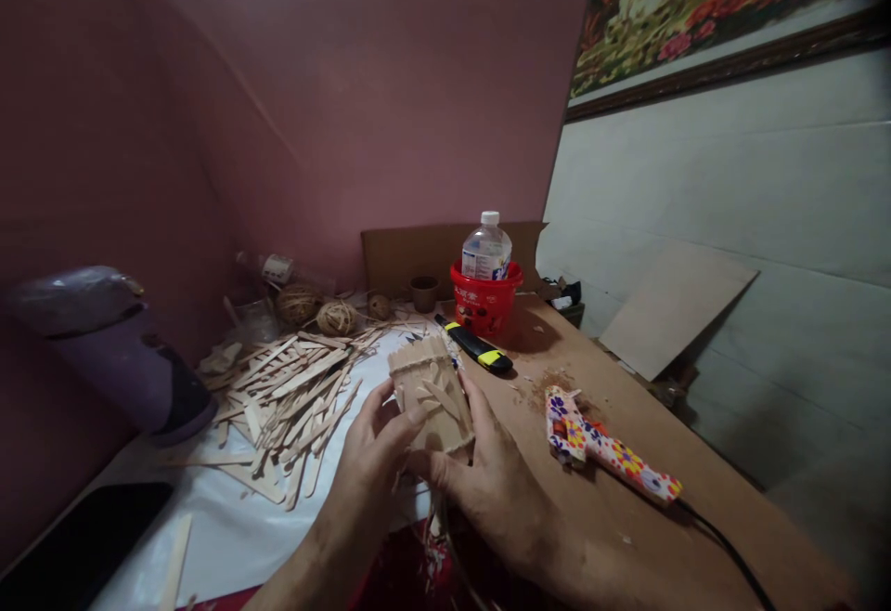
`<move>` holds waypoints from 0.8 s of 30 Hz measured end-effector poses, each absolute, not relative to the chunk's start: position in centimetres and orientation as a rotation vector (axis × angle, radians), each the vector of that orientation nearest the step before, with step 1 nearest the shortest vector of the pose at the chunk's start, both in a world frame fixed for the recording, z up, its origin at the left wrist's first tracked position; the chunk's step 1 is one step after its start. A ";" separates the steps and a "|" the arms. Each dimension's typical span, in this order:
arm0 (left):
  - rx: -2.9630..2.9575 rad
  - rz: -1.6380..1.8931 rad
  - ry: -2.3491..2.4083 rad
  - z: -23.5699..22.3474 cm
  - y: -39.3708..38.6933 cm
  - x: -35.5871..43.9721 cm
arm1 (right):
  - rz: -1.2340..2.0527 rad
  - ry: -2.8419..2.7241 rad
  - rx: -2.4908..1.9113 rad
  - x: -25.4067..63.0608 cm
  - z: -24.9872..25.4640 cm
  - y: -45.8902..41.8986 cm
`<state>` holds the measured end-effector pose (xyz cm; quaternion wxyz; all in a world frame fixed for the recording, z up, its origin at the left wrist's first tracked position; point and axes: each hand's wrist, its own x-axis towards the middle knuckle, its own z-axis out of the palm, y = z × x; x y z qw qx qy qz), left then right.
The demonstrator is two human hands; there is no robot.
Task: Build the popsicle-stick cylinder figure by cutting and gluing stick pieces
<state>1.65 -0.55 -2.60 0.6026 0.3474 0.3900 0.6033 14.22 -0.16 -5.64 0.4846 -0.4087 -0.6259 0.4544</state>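
Where the pink partition (362,100) ends on the right, a pale wall (730,193) carries on, hung with a framed picture (696,17) of flowers. Below them spreads the brown tabletop (613,546), its left part covered by a white sheet (209,537). A thin board (678,305) leans against the pale wall, and a low cardboard strip (410,253) stands along the back. Loose craft sticks (292,388) lie heaped on the sheet, with a purple tumbler (118,360) at their left and a dark flat object (83,546) nearer the lower left corner. Both hands come in from the bottom and grip one wooden piece (445,425) between them, above the table's near edge: the left hand (386,435) presses its thumb on the face, fingers curled round the left side; the right hand (491,472) has its thumb at the lower edge and fingers along the right side. Right of them rests a flower-patterned glue gun (619,453) with a black cord (724,537). Beyond the piece, a red bucket (480,305) holds a clear bottle (487,249); a black-and-yellow cutter (480,346) lies in front of it. Smaller still are a brown pot (424,293), a twine ball (336,318) beside the heap, and short slivers (438,397) crossing on the piece's face.
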 end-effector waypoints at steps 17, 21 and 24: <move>0.855 1.460 1.048 -2.5 -0.7 1.9 | 1.077 -1.575 -1.100 13.9 -5.4 -0.4; 0.889 1.447 1.062 -2.4 -0.8 2.0 | 1.025 -1.605 -1.170 13.8 -5.3 -0.4; 0.897 1.435 1.061 -2.6 -0.6 1.8 | 1.012 -1.627 -1.191 13.9 -5.2 -0.3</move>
